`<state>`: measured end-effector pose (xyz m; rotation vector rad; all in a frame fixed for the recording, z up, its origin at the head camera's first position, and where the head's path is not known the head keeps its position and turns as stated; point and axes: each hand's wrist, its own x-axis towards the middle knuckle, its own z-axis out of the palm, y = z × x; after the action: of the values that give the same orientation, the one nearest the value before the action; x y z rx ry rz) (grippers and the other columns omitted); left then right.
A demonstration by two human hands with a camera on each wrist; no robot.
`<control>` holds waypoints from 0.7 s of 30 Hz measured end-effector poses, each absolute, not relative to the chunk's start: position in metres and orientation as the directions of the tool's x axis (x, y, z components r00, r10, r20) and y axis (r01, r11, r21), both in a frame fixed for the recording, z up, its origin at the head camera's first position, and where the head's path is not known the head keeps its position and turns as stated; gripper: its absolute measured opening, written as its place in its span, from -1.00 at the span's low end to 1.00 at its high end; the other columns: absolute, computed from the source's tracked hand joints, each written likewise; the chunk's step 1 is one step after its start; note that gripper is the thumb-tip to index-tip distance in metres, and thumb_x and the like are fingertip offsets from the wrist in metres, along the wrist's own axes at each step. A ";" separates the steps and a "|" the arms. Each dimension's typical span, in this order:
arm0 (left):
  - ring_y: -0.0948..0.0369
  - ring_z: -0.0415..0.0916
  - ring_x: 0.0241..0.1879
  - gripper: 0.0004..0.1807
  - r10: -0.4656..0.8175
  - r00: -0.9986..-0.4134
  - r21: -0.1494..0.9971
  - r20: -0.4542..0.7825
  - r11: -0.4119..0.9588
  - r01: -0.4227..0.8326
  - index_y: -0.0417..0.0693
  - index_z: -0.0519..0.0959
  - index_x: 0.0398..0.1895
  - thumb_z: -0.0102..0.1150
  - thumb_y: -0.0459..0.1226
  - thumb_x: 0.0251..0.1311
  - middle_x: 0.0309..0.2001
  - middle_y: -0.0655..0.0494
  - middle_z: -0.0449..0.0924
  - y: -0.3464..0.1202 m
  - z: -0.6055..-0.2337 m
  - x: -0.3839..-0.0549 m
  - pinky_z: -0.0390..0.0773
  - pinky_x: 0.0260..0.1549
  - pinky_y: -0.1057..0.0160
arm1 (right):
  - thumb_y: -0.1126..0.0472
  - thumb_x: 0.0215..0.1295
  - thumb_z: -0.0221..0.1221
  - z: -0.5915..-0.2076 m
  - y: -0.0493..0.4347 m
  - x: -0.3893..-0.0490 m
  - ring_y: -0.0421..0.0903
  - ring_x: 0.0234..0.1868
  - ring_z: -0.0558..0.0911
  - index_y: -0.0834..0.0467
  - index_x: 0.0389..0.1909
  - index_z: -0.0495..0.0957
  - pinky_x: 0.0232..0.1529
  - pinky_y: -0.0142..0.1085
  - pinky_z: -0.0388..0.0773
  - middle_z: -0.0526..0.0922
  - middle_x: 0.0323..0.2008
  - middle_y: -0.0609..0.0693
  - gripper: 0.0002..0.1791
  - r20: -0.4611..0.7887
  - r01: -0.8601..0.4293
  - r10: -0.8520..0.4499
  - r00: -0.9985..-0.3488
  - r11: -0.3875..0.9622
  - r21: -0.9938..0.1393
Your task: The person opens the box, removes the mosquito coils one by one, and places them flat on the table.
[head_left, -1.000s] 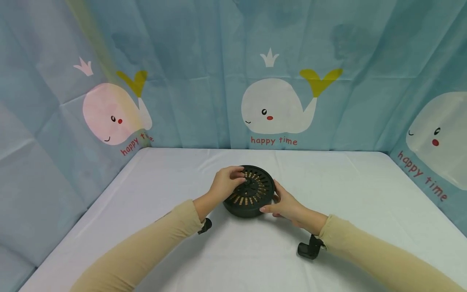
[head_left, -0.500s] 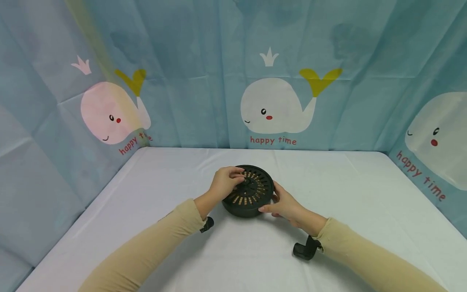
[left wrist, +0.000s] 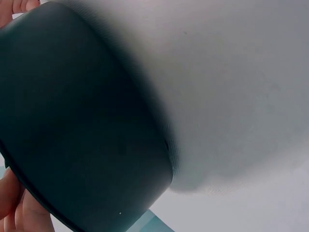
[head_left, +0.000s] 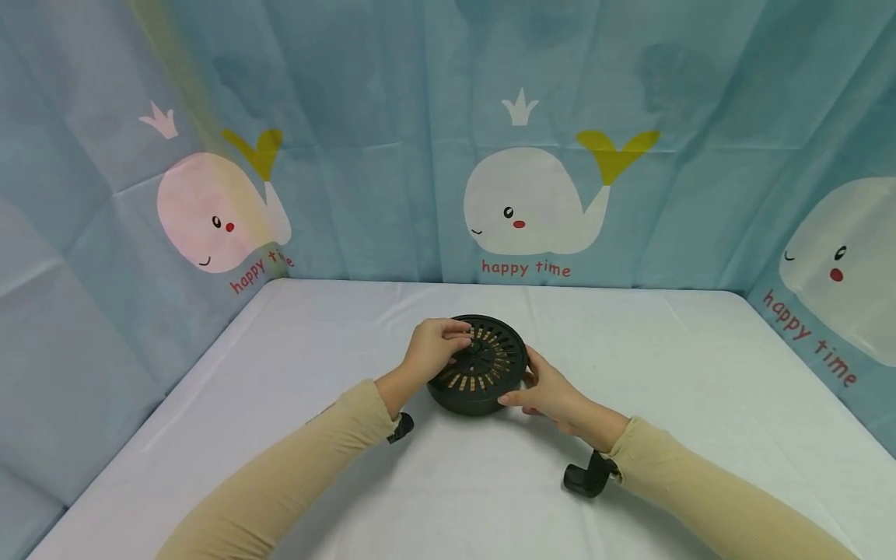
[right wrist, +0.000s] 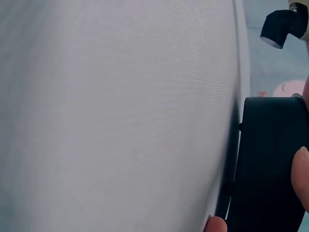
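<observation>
A round black container with a slotted lid is at the middle of the white table; tan strips show through the slots. My left hand bends over the lid, thumb and fingers together at its small central knob, which they partly cover. With the right hand I grip the container's right side, thumb in front. In the left wrist view, the smooth black side wall fills much of the picture. The right wrist view shows my thumb on the wall and a fingertip by the base, which has small feet.
White cloth covers the table. Blue curtains with whale prints stand at the back and both sides. Black wrist-worn cameras hang under the left cuff and the right cuff, close above the cloth.
Both hands keep their places on the container, with no clear turn of the lid. The right wrist has shifted slightly left; the view itself moves a little.
</observation>
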<state>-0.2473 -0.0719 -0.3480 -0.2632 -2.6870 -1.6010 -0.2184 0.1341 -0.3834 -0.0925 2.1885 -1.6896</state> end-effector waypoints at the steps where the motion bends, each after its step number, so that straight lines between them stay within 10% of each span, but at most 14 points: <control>1: 0.09 0.66 -0.12 -0.70 0.142 -0.986 0.873 0.088 0.466 0.145 -0.28 0.61 0.06 0.20 -0.40 0.27 -0.09 -0.08 0.69 -0.072 -0.348 -0.248 0.63 -0.41 0.27 | 0.33 0.09 0.41 -0.383 0.134 -0.219 0.22 0.46 0.05 0.02 0.56 -0.15 -0.15 -0.12 0.55 -0.10 0.53 0.15 0.15 -0.252 0.174 -0.273 -0.928 0.279 -0.944; 21: 0.09 0.67 -0.15 -0.73 0.127 -0.988 0.874 0.092 0.465 0.141 -0.30 0.64 0.00 0.21 -0.40 0.25 -0.12 -0.09 0.70 -0.071 -0.347 -0.245 0.65 -0.39 0.26 | 0.34 0.09 0.41 -0.383 0.133 -0.219 0.22 0.47 0.04 0.04 0.56 -0.14 -0.12 -0.10 0.56 -0.14 0.53 0.15 0.15 -0.262 0.189 -0.262 -0.929 0.275 -0.943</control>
<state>-0.2454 -0.0710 -0.3468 -0.2441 -2.6771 -1.5989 -0.2188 0.1330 -0.3831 -0.0662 2.1850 -1.6930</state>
